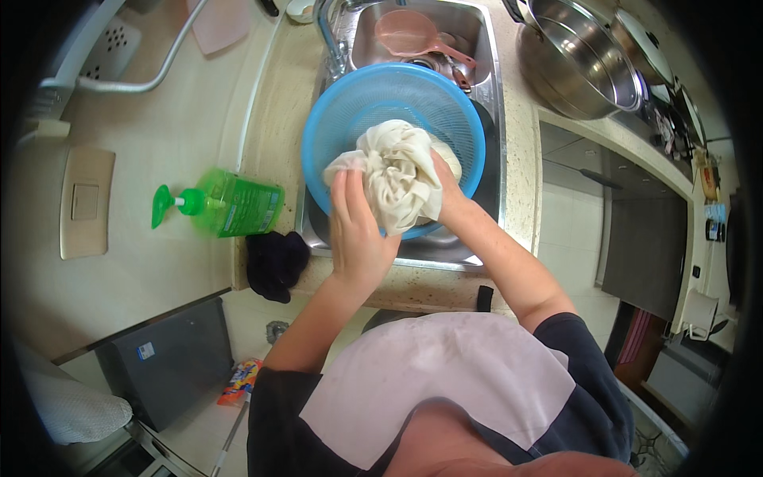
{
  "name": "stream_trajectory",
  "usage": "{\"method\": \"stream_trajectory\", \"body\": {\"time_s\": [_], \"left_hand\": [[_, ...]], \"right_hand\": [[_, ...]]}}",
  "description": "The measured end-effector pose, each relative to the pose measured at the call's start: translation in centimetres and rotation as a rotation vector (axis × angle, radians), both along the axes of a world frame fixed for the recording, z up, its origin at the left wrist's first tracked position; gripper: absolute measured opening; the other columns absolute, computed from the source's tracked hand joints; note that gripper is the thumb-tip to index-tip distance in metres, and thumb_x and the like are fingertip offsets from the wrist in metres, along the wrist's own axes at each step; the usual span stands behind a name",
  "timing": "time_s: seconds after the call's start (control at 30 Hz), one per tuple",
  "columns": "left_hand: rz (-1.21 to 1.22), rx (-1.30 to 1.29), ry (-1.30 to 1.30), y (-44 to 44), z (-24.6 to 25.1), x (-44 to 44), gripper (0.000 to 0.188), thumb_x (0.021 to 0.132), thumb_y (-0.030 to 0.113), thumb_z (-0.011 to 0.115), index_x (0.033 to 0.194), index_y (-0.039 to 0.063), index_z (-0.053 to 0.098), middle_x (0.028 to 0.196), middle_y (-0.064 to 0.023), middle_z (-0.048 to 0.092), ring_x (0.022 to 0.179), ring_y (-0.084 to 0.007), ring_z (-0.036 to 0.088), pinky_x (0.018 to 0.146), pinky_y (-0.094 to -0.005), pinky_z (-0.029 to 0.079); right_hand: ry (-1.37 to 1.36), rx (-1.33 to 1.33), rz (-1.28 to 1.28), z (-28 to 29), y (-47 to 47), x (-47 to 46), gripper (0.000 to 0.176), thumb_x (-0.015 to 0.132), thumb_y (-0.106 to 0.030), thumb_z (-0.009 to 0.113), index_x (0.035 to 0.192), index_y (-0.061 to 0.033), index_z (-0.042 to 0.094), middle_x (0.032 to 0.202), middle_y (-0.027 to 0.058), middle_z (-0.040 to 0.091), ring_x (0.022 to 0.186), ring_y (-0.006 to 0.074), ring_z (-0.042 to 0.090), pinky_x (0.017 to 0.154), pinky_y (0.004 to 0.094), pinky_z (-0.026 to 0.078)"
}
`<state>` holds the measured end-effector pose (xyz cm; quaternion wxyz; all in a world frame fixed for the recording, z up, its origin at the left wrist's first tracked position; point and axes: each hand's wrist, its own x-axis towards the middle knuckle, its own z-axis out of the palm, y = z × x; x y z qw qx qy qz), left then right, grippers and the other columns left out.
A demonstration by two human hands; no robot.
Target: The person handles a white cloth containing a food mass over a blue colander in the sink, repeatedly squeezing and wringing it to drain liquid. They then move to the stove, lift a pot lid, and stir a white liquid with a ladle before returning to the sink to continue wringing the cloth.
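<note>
A gathered bundle of off-white cloth (396, 173) sits in the blue plastic colander (340, 98), which rests over the near basin of the steel sink (501, 149). My left hand (360, 232) presses against the bundle's left side with its fingers laid along a loose fold. On the right side, my right hand (448, 185) holds the cloth, its fingertips hidden behind the folds. A rounded, pale part of the bundle bulges out beyond that hand. What the cloth contains, if anything, cannot be seen.
A pink plastic strainer (405, 33) lies in the far basin beneath the faucet (334, 45). Left of the sink stand a green pump bottle (244, 203) and a dark crumpled cloth (277, 262). A large steel pot (572, 59) occupies the right counter.
</note>
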<state>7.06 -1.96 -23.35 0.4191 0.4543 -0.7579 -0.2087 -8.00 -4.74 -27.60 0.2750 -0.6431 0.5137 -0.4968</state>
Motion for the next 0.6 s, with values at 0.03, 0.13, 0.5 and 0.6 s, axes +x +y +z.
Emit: {"method": "stream_trajectory", "body": {"time_s": [0.03,0.13,0.5,0.6], "left_hand": [[-0.060,-0.151,-0.186,-0.2,-0.1,0.1,0.055,0.072,0.009,0.070,0.121,0.000,0.048,0.122,-0.0152,0.049,0.114,-0.0353,0.048,0.099,-0.0508,0.034],[-0.235,-0.510,-0.553,-1.5,-2.1,0.9,0.049,0.077,0.008,0.060,0.124,0.003,0.047,0.119,-0.0120,0.050,0.116,-0.0286,0.049,0.096,-0.0656,0.027],[-0.473,-0.041,-0.818,-7.8,-0.7,0.2,0.053,0.077,0.017,0.065,0.125,0.005,0.047,0.102,-0.0147,0.062,0.089,-0.0332,0.061,0.071,-0.0430,0.049],[-0.377,0.093,-0.652,-6.8,-1.6,0.5,0.051,0.076,0.020,0.068,0.123,0.008,0.050,0.091,-0.0130,0.065,0.084,-0.0338,0.063,0.069,-0.0431,0.049]], "right_hand": [[-0.011,0.040,0.033,-0.7,-0.3,-0.4,0.039,0.070,-0.028,0.068,0.103,-0.0079,0.061,0.100,0.0177,0.061,0.093,0.0361,0.057,0.079,0.0423,0.046],[0.302,0.096,0.097,-0.4,-0.8,-0.8,0.036,0.069,-0.028,0.065,0.100,-0.0094,0.062,0.094,0.0163,0.060,0.089,0.0354,0.055,0.080,0.0420,0.045],[0.370,-0.063,0.197,-1.4,0.1,-2.4,0.043,0.066,-0.019,0.072,0.105,-0.0051,0.059,0.110,0.0190,0.056,0.109,0.0383,0.048,0.093,0.0463,0.041],[0.504,-0.032,-0.009,-1.6,2.2,-2.5,0.064,0.061,-0.014,0.076,0.119,-0.0010,0.051,0.123,0.0246,0.049,0.120,0.0423,0.043,0.101,0.0465,0.038]]}}
